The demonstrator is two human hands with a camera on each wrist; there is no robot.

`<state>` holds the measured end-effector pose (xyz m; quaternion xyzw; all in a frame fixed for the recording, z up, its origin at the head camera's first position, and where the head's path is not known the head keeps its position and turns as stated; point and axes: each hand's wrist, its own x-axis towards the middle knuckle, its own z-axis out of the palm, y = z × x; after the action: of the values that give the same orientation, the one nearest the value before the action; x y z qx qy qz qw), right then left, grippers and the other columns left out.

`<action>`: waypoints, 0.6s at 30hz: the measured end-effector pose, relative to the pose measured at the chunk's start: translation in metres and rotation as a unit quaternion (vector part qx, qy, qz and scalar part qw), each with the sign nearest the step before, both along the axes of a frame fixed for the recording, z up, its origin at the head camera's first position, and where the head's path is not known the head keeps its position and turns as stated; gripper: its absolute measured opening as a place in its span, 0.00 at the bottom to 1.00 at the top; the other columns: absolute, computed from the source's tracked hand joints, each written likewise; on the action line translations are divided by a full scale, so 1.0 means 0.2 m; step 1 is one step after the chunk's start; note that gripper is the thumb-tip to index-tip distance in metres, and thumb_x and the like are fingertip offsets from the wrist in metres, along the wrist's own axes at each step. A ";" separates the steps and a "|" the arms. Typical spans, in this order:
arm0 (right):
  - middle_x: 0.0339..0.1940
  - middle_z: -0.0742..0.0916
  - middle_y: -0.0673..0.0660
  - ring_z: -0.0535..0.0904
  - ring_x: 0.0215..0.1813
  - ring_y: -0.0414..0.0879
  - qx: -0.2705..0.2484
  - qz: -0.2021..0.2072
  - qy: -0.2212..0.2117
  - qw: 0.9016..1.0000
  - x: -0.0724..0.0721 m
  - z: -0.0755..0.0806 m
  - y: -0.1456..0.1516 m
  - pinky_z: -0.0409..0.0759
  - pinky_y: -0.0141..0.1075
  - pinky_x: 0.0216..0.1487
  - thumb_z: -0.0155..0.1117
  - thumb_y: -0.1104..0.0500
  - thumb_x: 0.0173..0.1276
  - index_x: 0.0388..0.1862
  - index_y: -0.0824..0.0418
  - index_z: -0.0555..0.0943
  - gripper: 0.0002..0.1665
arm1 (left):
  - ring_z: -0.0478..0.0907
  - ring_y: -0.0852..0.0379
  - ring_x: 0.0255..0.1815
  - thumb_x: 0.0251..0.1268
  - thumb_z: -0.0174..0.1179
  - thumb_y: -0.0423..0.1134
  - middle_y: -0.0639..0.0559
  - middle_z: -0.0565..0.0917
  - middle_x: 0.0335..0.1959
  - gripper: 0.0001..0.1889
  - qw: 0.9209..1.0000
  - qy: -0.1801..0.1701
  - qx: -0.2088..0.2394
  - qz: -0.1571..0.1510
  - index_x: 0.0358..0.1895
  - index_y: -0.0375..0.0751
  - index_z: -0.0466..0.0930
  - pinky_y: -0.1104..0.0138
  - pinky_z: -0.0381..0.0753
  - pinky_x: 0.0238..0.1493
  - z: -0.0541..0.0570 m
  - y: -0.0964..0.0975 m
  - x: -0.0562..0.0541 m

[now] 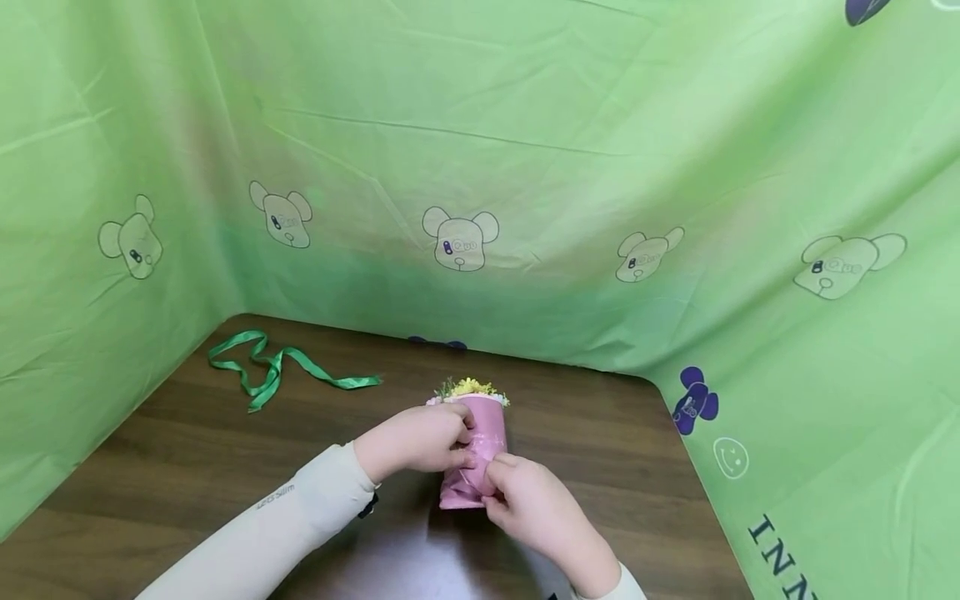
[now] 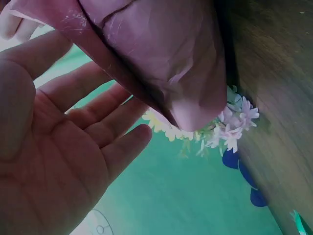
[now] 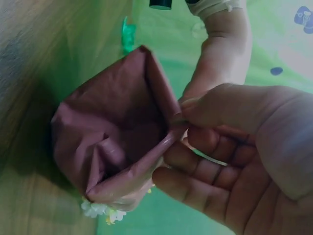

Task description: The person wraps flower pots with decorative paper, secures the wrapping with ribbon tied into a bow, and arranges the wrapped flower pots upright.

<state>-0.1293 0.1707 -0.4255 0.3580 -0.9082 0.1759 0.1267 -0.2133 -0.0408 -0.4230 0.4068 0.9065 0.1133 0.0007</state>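
Note:
A small bouquet in pink wrapping paper (image 1: pixel 490 421) lies on the table, its yellow flowers (image 1: pixel 471 386) pointing away from me. White and pale pink blossoms (image 2: pixel 237 125) peek out at the flower end. In the right wrist view the near end of the wrapping paper (image 3: pixel 105 110) gapes open, with creased folds inside. My right hand (image 1: pixel 536 504) pinches the rim of that end between thumb and fingers. My left hand (image 1: pixel 420 437) is at the wrapper's left side, its fingertips touching the paper. The left wrist view shows those fingers (image 2: pixel 105 120) mostly straight; the flower stems are hidden.
A loose green ribbon (image 1: pixel 273 367) lies in curves at the table's back left. The brown wooden table (image 1: pixel 600 433) has green printed cloth (image 1: pixel 457 150) hanging behind it and along both sides.

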 end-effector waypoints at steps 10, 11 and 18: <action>0.26 0.72 0.41 0.67 0.29 0.37 0.041 0.029 0.138 0.989 0.02 -0.04 0.01 0.69 0.26 0.30 0.76 0.65 0.45 0.24 0.50 0.71 0.20 | 0.62 0.63 0.24 0.55 0.74 0.56 0.59 0.74 0.33 0.27 0.999 0.009 -0.011 0.034 0.13 0.53 0.65 0.70 0.66 0.26 0.04 0.06 0.02; 0.26 0.72 0.42 0.67 0.29 0.38 0.052 0.032 0.150 0.987 0.02 -0.04 0.01 0.70 0.27 0.30 0.76 0.64 0.45 0.24 0.50 0.70 0.21 | 0.62 0.63 0.24 0.54 0.74 0.56 0.60 0.74 0.32 0.27 0.999 0.010 -0.010 0.034 0.13 0.53 0.65 0.70 0.66 0.26 0.04 0.06 0.02; 0.26 0.77 0.40 0.71 0.30 0.34 0.024 0.062 0.049 0.997 -0.03 -0.03 0.03 0.73 0.25 0.33 0.75 0.63 0.54 0.25 0.48 0.77 0.14 | 0.68 0.63 0.26 0.56 0.74 0.55 0.59 0.80 0.40 0.26 1.000 0.021 -0.009 0.016 0.13 0.53 0.67 0.70 0.73 0.27 0.02 0.07 0.02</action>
<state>-0.1345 0.1760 -0.4308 0.4251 -0.8808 0.1441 0.1509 -0.2096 -0.0267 -0.4185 0.3944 0.9138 0.0962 -0.0166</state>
